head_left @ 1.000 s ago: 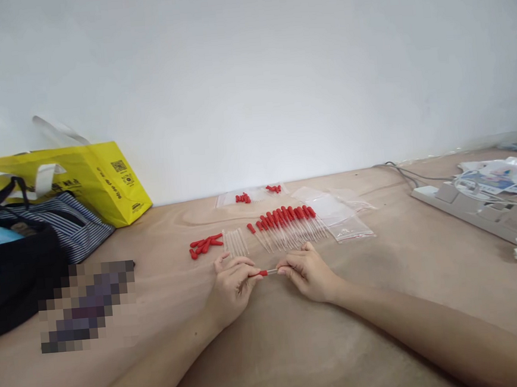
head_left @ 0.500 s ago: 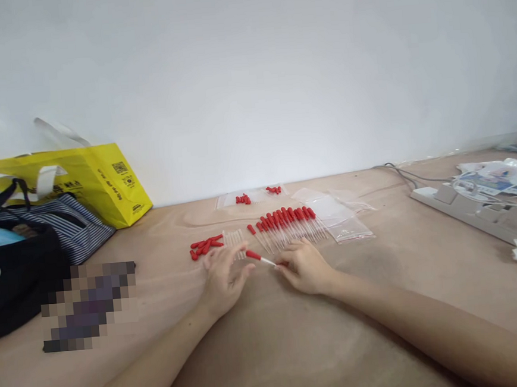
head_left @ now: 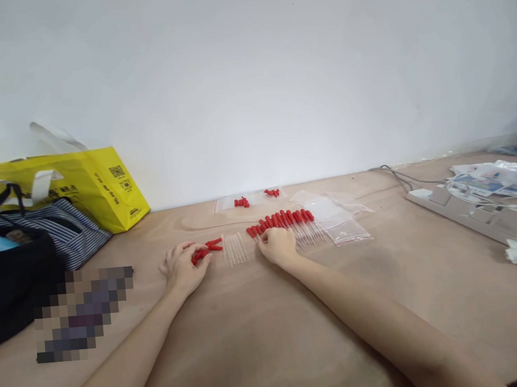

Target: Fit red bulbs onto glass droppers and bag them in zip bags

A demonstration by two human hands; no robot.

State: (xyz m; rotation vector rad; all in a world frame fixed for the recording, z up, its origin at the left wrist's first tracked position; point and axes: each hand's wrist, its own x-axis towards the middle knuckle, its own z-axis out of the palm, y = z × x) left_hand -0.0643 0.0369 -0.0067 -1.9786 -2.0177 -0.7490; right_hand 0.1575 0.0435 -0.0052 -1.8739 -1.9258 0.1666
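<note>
My left hand [head_left: 184, 271] rests at the small pile of red rubber bulbs [head_left: 213, 245], thumb and forefinger apart on either side of several of them. Just right of that pile lie several bare clear tubes [head_left: 235, 249], side by side. My right hand [head_left: 280, 245] is at the left end of a row of red-bulbed droppers [head_left: 302, 216], its fingertips pinched on a dropper [head_left: 251, 232] whose lower part the hand hides. The row's droppers lie close together, bulbs pointing away from me.
Clear plastic bags [head_left: 348, 228] lie right of the row, and more red bulbs [head_left: 241, 202] sit on plastic behind. A white power strip [head_left: 461, 210] with cables is at right. A yellow bag [head_left: 120, 198] and a striped pouch [head_left: 75, 226] stand at left.
The dropper held between both hands has left the middle; my right hand has moved away from me to the row's left end. My left hand has shifted left onto the loose bulbs.
</note>
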